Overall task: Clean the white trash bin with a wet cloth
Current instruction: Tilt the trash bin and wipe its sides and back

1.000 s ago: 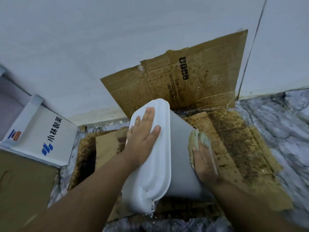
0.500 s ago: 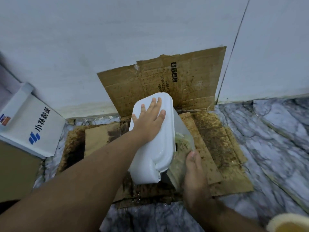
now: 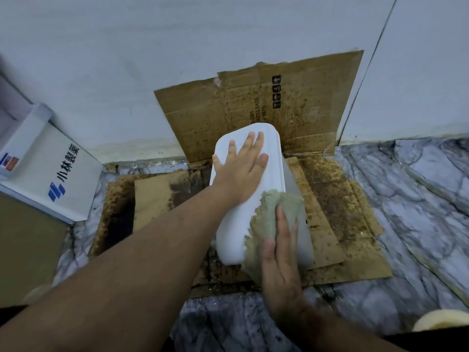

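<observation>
Clearly the wiping step is in hand. The white trash bin [image 3: 250,199] lies tipped on stained, flattened cardboard [image 3: 337,199] spread over the marble floor [image 3: 418,199], close to the wall [image 3: 177,59], with another cardboard sheet propped upright behind it. The left hand [image 3: 241,168] lies flat on the bin's upper face, fingers straight and spread, pressing down to steady it without curling round anything. The right hand [image 3: 280,255] presses the wet cloth [image 3: 274,214], greenish and ragged at the edge, against the near end of the bin where the white face meets its greyer side; the fingers lie straight over the cloth, not clenched on it.

By my judgement the cleaning is midway: the far end under the left hand and the side turned to the cardboard have yet to meet the cloth. The next move calls for sweeping the cloth along the face toward the left hand, which must then shift or turn the bin while holding it firm, since wet plastic may slide on the cardboard. A white printed box [image 3: 50,174] lies well apart to the left.
</observation>
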Demonstrator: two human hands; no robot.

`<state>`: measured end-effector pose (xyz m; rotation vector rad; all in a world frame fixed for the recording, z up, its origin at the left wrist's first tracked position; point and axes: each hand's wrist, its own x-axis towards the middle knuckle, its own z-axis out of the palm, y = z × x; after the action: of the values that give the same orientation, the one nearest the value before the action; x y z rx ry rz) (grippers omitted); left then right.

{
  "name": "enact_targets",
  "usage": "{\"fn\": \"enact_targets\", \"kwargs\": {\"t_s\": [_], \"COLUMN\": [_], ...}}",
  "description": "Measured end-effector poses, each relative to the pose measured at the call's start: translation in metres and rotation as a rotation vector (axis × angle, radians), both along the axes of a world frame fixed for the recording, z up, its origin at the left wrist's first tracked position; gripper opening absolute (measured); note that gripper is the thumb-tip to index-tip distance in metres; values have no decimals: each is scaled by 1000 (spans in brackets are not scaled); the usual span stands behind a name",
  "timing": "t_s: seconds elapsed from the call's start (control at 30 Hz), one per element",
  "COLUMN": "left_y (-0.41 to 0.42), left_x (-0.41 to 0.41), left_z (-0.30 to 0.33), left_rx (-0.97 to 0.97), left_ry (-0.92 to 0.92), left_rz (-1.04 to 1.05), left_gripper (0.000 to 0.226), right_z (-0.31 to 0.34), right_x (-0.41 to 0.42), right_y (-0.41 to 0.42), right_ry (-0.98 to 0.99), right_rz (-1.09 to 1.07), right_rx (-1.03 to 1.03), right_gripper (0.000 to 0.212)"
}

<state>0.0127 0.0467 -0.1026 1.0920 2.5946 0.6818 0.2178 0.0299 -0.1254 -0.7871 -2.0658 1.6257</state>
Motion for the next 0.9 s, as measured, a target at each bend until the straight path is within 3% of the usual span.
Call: {"fn": "enact_targets", "kwargs": {"t_s": [0.13,0.23,0.43,0.6,0.77,0.9], "left_y": [1,-1,1,-3,-3,0], "left_x": [-4,-8,-11,-8,-10,-11], "left_z": [-1,-4,-7,-8,-7,-7], "left_rx": [8,8,5,12,2,-3], "left_ry": [-6,-14,-18,-11,-11,-6], "left_rz": [2,2,-1,5,1,-5], "left_gripper": [59,60,61,60,62,62], "right_z": [-9,-6,-5,-8,-13,-12], "right_x": [2,-6,-22,-27,-28,-31], "right_y": [-26,-19,16,-1,14,20], "right_ry": [-18,87,123,76,124,152], "right_rz": [-72,-66,-34,-147,-76,-70], "right_rx": [37,102,280,154,263,226], "right_gripper": [54,42,65,72,73,72]}}
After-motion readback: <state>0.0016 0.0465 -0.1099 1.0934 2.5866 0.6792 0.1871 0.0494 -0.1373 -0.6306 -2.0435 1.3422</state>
